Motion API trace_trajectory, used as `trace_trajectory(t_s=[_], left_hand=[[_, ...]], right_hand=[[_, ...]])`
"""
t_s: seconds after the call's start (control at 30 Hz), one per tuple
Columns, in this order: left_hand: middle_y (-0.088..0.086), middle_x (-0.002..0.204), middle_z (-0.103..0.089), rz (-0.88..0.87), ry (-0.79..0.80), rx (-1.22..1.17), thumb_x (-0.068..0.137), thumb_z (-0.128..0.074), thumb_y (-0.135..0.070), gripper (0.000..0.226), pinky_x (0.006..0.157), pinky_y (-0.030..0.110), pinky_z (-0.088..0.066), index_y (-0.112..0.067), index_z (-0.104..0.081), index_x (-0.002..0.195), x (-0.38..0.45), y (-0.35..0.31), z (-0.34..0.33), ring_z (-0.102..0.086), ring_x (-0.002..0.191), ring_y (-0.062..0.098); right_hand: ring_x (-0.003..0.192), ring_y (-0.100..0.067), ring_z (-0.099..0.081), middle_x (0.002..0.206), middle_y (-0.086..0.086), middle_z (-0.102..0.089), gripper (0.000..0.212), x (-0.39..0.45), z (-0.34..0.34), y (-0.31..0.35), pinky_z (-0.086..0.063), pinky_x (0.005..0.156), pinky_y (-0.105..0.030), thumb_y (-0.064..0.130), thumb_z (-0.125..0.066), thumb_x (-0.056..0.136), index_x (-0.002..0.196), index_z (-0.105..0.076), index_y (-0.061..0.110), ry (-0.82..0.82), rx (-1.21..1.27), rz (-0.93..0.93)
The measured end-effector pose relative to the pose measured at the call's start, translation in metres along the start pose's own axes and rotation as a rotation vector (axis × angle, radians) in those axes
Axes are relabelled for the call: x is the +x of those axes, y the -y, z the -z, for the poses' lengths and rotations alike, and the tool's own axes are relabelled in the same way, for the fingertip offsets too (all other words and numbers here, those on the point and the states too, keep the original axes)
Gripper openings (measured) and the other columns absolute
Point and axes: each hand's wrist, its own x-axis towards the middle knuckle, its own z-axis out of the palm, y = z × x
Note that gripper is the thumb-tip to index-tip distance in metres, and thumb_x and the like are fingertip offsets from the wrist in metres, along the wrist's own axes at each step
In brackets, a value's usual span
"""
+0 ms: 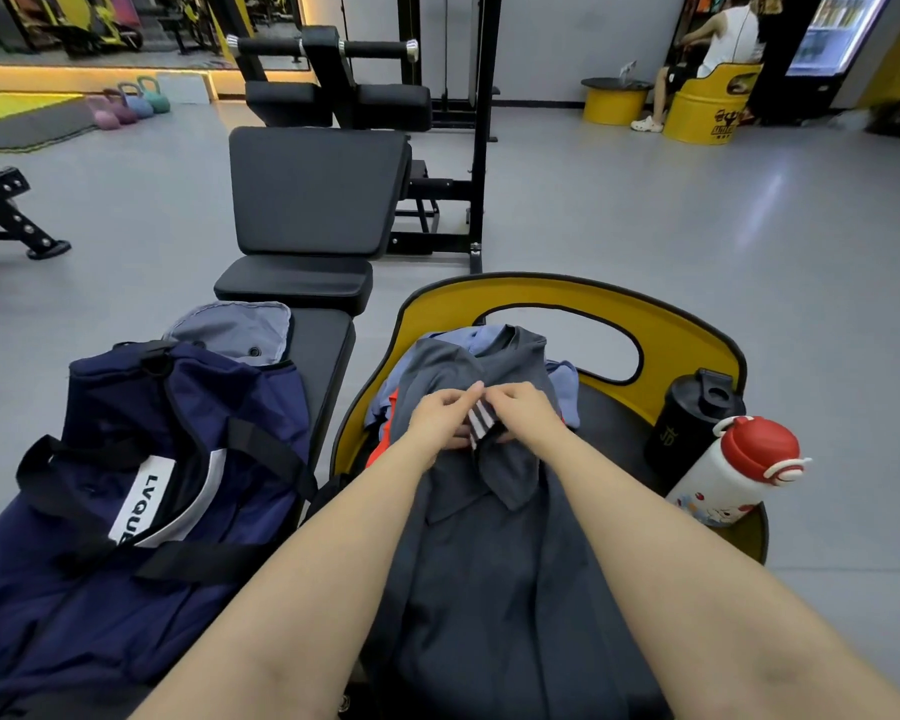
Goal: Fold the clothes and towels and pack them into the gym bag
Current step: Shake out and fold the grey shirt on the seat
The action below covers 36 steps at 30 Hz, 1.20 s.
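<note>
Both hands, left hand (440, 420) and right hand (520, 413), pinch the white-striped edge of a rumpled dark grey garment (489, 537) beside the open navy gym bag (141, 491).

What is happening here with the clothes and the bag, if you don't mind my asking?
A person is working on a dark grey garment draped over a pile of clothes on a yellow chair. Both the left hand and right hand pinch its striped part near the middle. The navy gym bag sits open on a bench to the left. Two bottles, one black and one white with a red lid, stand at the right.
</note>
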Motion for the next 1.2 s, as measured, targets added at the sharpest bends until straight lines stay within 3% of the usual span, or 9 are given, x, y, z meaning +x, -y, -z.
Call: trace_trajectory(t_s=[0.07, 0.13, 0.23, 0.33, 0.43, 0.5, 0.57, 0.9, 1.2], left_hand=[[0.007, 0.098, -0.067, 0.037, -0.056, 0.009, 0.090, -0.063, -0.029, 0.032, 0.070, 0.029, -0.055, -0.007, -0.064, 0.113, 0.006, 0.003, 0.007, -0.063, 0.080, 0.019], [0.012, 0.106, -0.066, 0.015, -0.173, 0.117, 0.089, -0.061, -0.012, 0.023, 0.069, 0.031, -0.053, -0.007, -0.064, 0.111, 0.011, 0.004, 0.012, -0.060, 0.079, 0.019], [0.009, 0.114, -0.065, -0.089, -0.341, 0.255, 0.092, -0.051, -0.007, 0.023, 0.077, 0.029, -0.049, -0.011, -0.063, 0.111, 0.016, 0.005, 0.019, -0.060, 0.098, 0.023], [0.005, 0.126, -0.060, -0.363, -0.395, 0.554, 0.097, -0.046, -0.011, 0.030, 0.090, 0.028, -0.045, -0.012, -0.057, 0.125, 0.011, 0.010, 0.025, -0.055, 0.116, 0.020], [0.001, 0.154, -0.029, -0.592, -0.230, 1.146, 0.102, -0.037, -0.026, 0.045, 0.113, 0.034, -0.024, -0.018, -0.035, 0.146, 0.011, 0.027, 0.027, -0.022, 0.143, 0.018], [-0.001, 0.160, -0.004, -0.544, -0.106, 1.446, 0.104, -0.025, -0.033, 0.051, 0.117, 0.038, -0.010, -0.023, -0.012, 0.152, 0.017, 0.040, 0.031, -0.002, 0.147, 0.020], [0.000, 0.160, 0.006, -0.423, -0.060, 1.564, 0.105, -0.018, -0.033, 0.052, 0.118, 0.041, -0.007, -0.025, 0.001, 0.152, 0.023, 0.049, 0.036, 0.004, 0.147, 0.021], [0.003, 0.160, 0.009, -0.351, -0.068, 1.573, 0.104, -0.017, -0.037, 0.055, 0.118, 0.040, -0.001, -0.025, 0.010, 0.151, 0.007, 0.063, 0.042, 0.007, 0.147, 0.021], [0.002, 0.160, -0.003, -0.272, -0.227, 1.256, 0.093, -0.053, -0.042, 0.076, 0.118, 0.039, -0.010, -0.023, -0.008, 0.152, -0.072, 0.119, 0.041, 0.001, 0.147, 0.020]], right_hand=[[0.094, -0.025, -0.062, 0.095, -0.007, -0.067, 0.032, 0.003, 0.000, -0.002, -0.055, 0.083, -0.038, 0.022, -0.043, 0.095, 0.096, -0.071, 0.007, 0.064, -0.004, -0.025], [0.112, -0.015, -0.054, 0.115, 0.005, -0.063, 0.034, 0.002, 0.003, -0.005, -0.045, 0.093, -0.028, 0.019, -0.040, 0.096, 0.115, -0.069, 0.019, 0.094, -0.158, 0.038], [0.138, -0.015, -0.032, 0.148, 0.005, -0.042, 0.039, 0.009, 0.001, -0.014, -0.028, 0.108, -0.027, 0.015, -0.038, 0.100, 0.135, -0.055, 0.022, 0.148, -0.411, 0.218], [0.148, -0.019, -0.006, 0.160, 0.004, -0.013, 0.046, 0.018, -0.009, -0.025, -0.012, 0.118, -0.039, 0.027, -0.038, 0.102, 0.148, -0.034, 0.025, 0.185, -0.726, 0.295], [0.148, -0.022, 0.008, 0.161, 0.006, 0.006, 0.061, 0.023, -0.014, -0.035, -0.002, 0.118, -0.044, 0.039, -0.043, 0.100, 0.153, -0.015, 0.030, 0.170, -0.917, 0.313], [0.147, -0.023, 0.012, 0.160, 0.007, 0.013, 0.069, 0.024, -0.014, -0.041, -0.003, 0.118, -0.045, 0.042, -0.045, 0.098, 0.153, -0.005, 0.032, 0.167, -0.934, 0.274], [0.147, -0.023, 0.014, 0.159, 0.008, 0.017, 0.075, 0.026, -0.014, -0.047, -0.006, 0.118, -0.046, 0.044, -0.046, 0.097, 0.153, 0.003, 0.033, 0.197, -0.946, 0.236], [0.147, -0.023, 0.010, 0.159, 0.008, 0.017, 0.078, 0.006, -0.015, -0.062, -0.017, 0.118, -0.045, 0.041, -0.049, 0.097, 0.152, 0.005, 0.032, 0.152, -0.886, 0.232], [0.148, -0.018, 0.005, 0.159, 0.011, 0.013, 0.076, -0.069, -0.013, -0.099, -0.033, 0.109, -0.037, 0.037, -0.051, 0.097, 0.153, -0.001, 0.029, 0.060, -0.796, 0.087]])
